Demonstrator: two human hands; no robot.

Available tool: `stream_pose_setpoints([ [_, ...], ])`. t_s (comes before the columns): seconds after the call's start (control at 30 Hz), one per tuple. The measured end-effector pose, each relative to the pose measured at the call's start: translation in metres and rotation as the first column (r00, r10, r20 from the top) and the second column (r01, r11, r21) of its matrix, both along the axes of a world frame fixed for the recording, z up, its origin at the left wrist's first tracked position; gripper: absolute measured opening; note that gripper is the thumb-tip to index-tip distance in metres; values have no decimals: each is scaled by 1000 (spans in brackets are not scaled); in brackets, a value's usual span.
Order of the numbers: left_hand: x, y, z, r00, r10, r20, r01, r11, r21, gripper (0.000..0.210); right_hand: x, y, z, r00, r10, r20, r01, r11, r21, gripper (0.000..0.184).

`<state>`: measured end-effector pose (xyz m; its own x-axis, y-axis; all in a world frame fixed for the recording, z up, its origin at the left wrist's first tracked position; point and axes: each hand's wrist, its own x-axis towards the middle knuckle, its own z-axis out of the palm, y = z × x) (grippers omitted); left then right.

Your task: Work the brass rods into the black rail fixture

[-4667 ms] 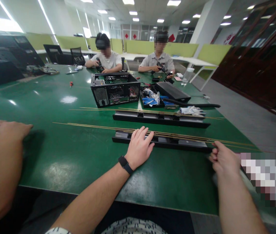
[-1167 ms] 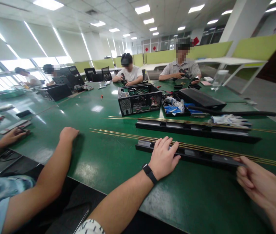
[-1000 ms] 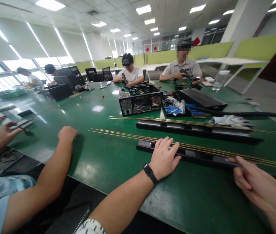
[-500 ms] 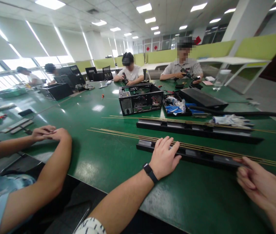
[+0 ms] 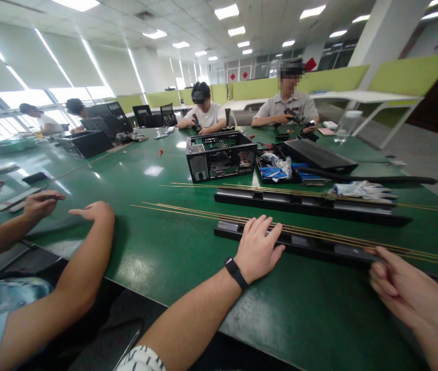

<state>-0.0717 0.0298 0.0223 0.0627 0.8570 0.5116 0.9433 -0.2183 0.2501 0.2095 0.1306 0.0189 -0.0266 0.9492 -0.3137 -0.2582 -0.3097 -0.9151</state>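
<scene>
At left, a co-worker's two hands [image 5: 42,205] are hovering. Mid-scene, the left hand [image 5: 260,245] is lying open, palm down, across one near black rail [image 5: 317,247] and at least three golden rods [image 5: 188,209]; one far black rail [image 5: 307,206] is sitting beyond. At right, the right hand [image 5: 404,283] is curling its fingers beside the near rail's end, its grip unclear.

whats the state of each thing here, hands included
Near rail: lying on the green table
Far rail: lying beyond it, no hand on it
Near rods: lying lengthwise along the near rail
Far rods: lying lengthwise along the far rail
Left hand: open, laid over the near rods
Right hand: fingers curled by the near rail's right end, grip unclear
Watch: strapped on
Computer case: open-topped
Clear bottle: upright
</scene>
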Motion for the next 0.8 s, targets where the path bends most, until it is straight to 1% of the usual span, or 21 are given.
stream_pose_setpoints([
  [0.07,0,0,0,1000,2,-3,-2,1000,0,51,-1,-1,1,1000,11,-23,-11,1000,15,19],
  [0.23,0,0,0,1000,3,-8,-3,1000,2,51,-4,-4,4,999,47,-11,-47,999,19,23],
  [0.4,0,0,-1,1000,1,-4,0,1000,4,51,-4,-2,-3,997,74,-8,-74,997,9,30],
  [0.5,0,1,-1,1000,0,-3,0,1000,3,51,-4,-1,-7,995,99,1,-99,995,8,31],
  [0.8,-1,0,-1,1000,-2,-9,2,1000,5,49,-6,-2,0,999,34,-10,-34,999,8,22],
])
